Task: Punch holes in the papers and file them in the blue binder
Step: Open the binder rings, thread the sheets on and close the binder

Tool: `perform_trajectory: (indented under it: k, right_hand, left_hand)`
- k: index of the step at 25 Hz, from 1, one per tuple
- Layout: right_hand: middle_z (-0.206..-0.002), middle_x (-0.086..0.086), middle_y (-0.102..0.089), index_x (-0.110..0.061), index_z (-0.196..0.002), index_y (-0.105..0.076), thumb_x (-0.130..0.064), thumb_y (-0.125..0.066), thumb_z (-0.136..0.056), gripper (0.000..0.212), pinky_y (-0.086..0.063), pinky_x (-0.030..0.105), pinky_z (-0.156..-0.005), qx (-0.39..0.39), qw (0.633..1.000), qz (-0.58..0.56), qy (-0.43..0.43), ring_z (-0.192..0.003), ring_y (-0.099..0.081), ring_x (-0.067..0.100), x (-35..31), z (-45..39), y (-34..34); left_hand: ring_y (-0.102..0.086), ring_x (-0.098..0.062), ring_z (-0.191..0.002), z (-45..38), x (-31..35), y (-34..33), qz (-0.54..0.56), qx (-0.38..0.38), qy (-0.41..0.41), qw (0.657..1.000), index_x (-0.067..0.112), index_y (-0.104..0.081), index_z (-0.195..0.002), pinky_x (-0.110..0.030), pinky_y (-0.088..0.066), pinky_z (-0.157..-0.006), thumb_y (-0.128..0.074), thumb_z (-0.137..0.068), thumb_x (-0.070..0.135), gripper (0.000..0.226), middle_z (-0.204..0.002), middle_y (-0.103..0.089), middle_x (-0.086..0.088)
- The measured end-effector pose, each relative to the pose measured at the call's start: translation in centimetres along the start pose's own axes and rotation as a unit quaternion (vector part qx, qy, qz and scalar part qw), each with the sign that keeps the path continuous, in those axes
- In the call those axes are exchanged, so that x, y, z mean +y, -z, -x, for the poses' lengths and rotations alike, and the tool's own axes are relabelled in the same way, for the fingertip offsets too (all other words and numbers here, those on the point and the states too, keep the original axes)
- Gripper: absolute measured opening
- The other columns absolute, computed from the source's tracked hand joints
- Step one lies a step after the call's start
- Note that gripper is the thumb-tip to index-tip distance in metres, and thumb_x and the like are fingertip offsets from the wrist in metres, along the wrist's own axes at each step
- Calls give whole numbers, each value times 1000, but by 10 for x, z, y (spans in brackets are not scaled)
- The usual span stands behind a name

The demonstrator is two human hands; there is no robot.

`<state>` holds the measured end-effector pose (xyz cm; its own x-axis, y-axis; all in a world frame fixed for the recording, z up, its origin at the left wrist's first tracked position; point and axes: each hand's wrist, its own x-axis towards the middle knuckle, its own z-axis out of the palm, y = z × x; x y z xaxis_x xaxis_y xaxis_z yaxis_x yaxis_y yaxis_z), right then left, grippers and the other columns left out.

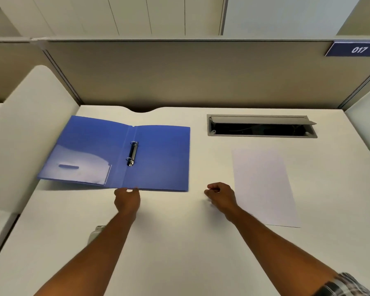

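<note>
We see the blue binder (120,152) lying open on the white desk (179,242), in the far-left part, its left cover slightly lifted off the surface near the desk's left edge. It's thin, translucent blue plastic w/ a dark spine strip carrying two metal rings (132,153), both shut as far as we can tell. Inside the left cover there's a clear pocket w/ a small slot cut in it. The right cover lies flat.

Left hand (127,199) sits at the binder's near edge, right below the spine, thumb and fingers pinching that edge. Right hand (220,196) hovers or rests on the desk betw. binder and paper, fingers curled into a loose fist, holding nothing we can make out.

A plain white sheet of paper (263,184) lies flat towards the right side of the desk, just beside the right hand, blank on top. Behind it, near the far edge, a grey cable hatch (262,126) is set into the desk, lid propped open. A small greyish object (96,232) peeks from under the left forearm; too hidden to tell what it is.
</note>
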<state>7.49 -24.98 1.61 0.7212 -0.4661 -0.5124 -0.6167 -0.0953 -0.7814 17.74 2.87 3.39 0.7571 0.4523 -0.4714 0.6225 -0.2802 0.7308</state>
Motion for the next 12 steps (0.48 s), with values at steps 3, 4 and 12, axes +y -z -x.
perform_trajectory:
  k: [3, 4, 12]
  right_hand:
    - [-108, 1, -71, -21, -123, -63, -35, -78, -82, 46, -56, 46, -98, 14, 999, -21, -31, -105, -69, 27, -19, -7, -48]
    - [-116, 2, -70, -19, -131, -59, -38, -78, -82, 56, -55, 46, -100, 20, 998, -32, -42, -109, -67, 28, -24, -10, -64]
    - [-121, 5, -61, -15, -125, -57, -37, -76, -89, 47, -61, 36, -73, 33, 983, -164, -81, -103, -62, 25, -64, -17, -111]
  left_hand:
    - [-52, -40, -127, -54, 10, 46, 30, 20, 62, 997, 0, -42, -137, -47, -44, -107, -73, -88, 31, 66, -141, -52, -20]
    - [-52, -39, -127, -77, 11, 60, 55, 20, 94, 994, 3, -41, -138, -47, -44, -106, -76, -83, 38, 74, -141, -52, -17]
    - [-63, -18, -87, -151, 28, 121, 308, -55, 85, 946, 15, -56, -125, -35, -53, -89, -75, -87, 23, 43, -116, -60, -4]
